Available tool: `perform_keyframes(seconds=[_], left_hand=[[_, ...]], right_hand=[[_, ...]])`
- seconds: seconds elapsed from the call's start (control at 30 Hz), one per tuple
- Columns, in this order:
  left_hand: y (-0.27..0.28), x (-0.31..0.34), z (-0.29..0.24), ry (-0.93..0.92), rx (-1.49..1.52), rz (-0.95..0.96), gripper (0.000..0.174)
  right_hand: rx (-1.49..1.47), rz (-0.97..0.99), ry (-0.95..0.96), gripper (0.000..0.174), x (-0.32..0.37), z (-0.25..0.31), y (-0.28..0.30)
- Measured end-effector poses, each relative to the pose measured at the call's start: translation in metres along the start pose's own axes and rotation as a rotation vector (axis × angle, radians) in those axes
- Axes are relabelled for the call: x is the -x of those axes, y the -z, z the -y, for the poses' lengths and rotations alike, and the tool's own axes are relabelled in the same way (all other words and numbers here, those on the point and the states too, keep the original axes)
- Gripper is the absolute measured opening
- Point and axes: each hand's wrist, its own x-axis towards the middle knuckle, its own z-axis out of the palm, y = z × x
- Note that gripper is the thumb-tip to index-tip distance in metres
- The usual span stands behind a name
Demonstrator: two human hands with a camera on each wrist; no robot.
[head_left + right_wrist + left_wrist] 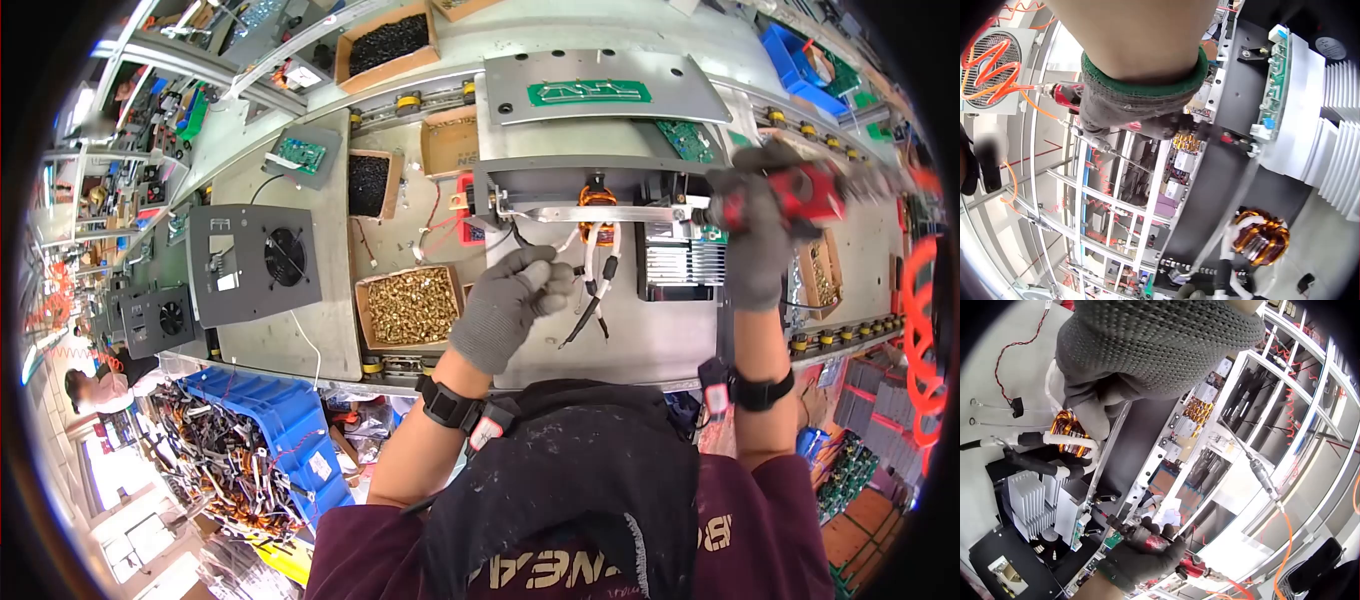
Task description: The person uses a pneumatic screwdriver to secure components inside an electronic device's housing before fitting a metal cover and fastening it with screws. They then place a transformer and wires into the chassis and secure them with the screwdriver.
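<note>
My gloved right hand point(757, 235) grips a red air screwdriver point(808, 192), held level. In the right wrist view its bit reaches the end of a flat metal bar point(1225, 215) beside a white-and-green board. The bar spans a dark metal chassis point(540, 180). In front of it my gloved left hand point(505, 300) has its fingers curled, close to white cables with black sleeves point(602, 275); what lies inside them I cannot tell. A copper-wound ring coil point(1261, 237) sits by the bar, partly behind the left fingers in the left wrist view.
A box of brass fasteners point(408, 306) stands left of my left hand, with a box of black parts point(370, 185) behind it. A grey panel with a fan point(255, 265) lies further left. Heatsink fins point(685, 263) stand right of the coil. A coiled red hose point(918, 340) hangs at the right.
</note>
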Motion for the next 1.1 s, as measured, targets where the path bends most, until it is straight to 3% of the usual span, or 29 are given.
perform_keyframes(seconds=[0.07,0.17,0.37,0.5,0.6,0.67,0.87,0.97,1.1], left_hand=[[-0.014,0.014,-0.005,0.022,-0.036,0.044,0.032],[-0.024,0.018,0.003,0.097,-0.066,0.138,0.039],[-0.024,0.030,0.009,0.131,-0.052,0.255,0.043],[-0.032,0.041,-0.001,0.127,-0.070,0.211,0.043],[-0.026,0.044,-0.002,0.187,-0.011,0.333,0.039],[-0.026,0.045,0.000,0.203,-0.084,0.235,0.039],[-0.028,0.047,-0.003,0.262,-0.170,0.281,0.041],[-0.031,0.049,-0.003,0.254,-0.271,0.255,0.045],[-0.023,0.044,-0.001,0.378,-0.326,0.233,0.051]], right_hand=[[-0.388,0.009,0.041,0.033,0.021,0.027,-0.019],[-0.556,0.053,0.038,0.045,0.050,0.058,-0.040],[-0.456,0.065,0.105,0.043,0.074,0.077,-0.055],[-0.390,0.017,0.137,0.044,0.086,0.082,-0.057],[-0.365,-0.020,0.139,0.046,0.095,0.086,-0.061],[-0.350,-0.048,0.140,0.047,0.100,0.087,-0.062],[-0.343,-0.020,0.125,0.049,0.113,0.090,-0.064],[-0.200,-0.077,0.146,0.050,0.120,0.091,-0.070],[-0.190,0.130,0.067,0.054,0.128,0.097,-0.058]])
